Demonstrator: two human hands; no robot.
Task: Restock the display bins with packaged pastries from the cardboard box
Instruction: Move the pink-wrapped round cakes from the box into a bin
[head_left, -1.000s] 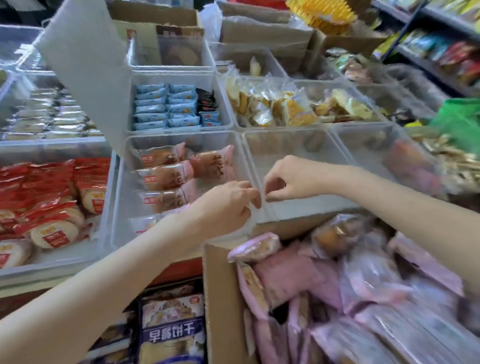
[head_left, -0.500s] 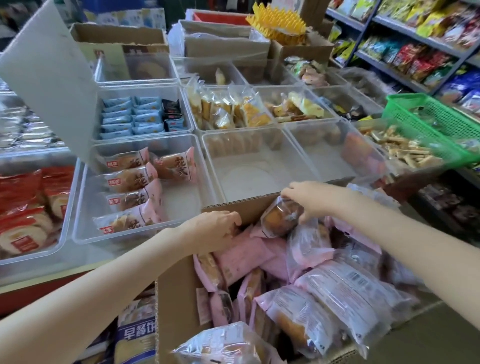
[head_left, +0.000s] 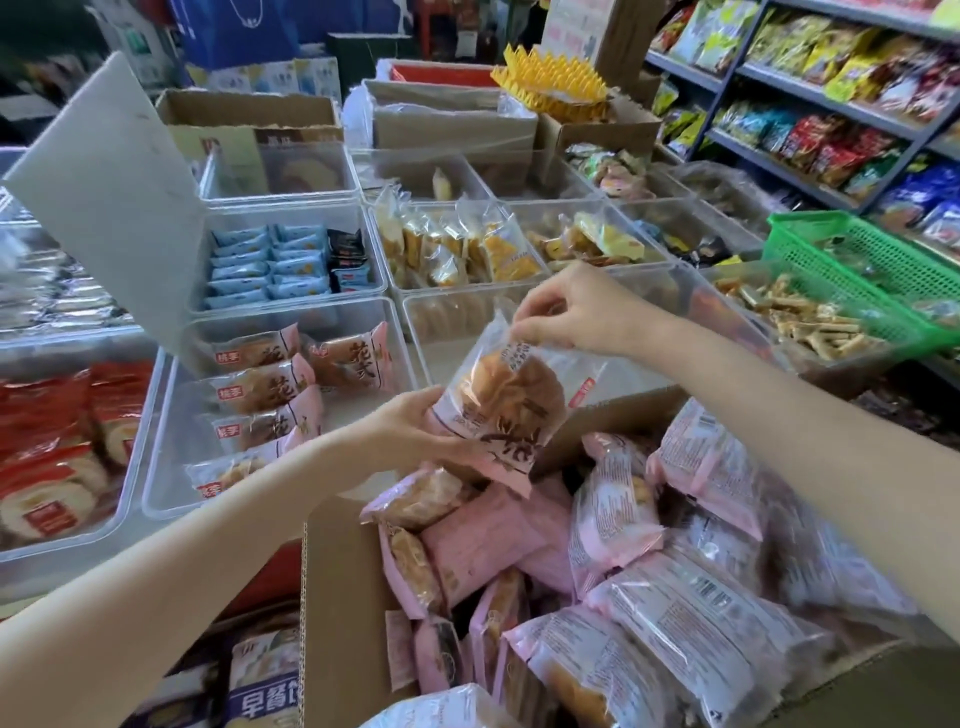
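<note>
A pink packaged pastry (head_left: 506, 402) hangs above the far edge of the open cardboard box (head_left: 343, 597). My right hand (head_left: 576, 312) pinches its top seam. My left hand (head_left: 415, 434) cups its lower left side. The box holds several more pink pastry packs (head_left: 613, 514). Beyond it stands a clear display bin (head_left: 670, 291) with a bare floor. To its left a second clear bin (head_left: 171, 452) holds several matching pink packs (head_left: 265, 387), under a raised white lid (head_left: 111, 202).
Clear bins of blue biscuit packs (head_left: 270, 270), yellow wrapped cakes (head_left: 457, 249) and red wrapped rolls (head_left: 62, 447) surround the spot. A green basket (head_left: 862, 270) sits at the right. Shelves of snacks (head_left: 831, 88) rise behind it. Cardboard boxes (head_left: 452, 114) stand at the back.
My right hand has lifted one pink pack out of the box. My left hand has moved off the box edge and taken the pack's lower side. The view has tilted up.
</note>
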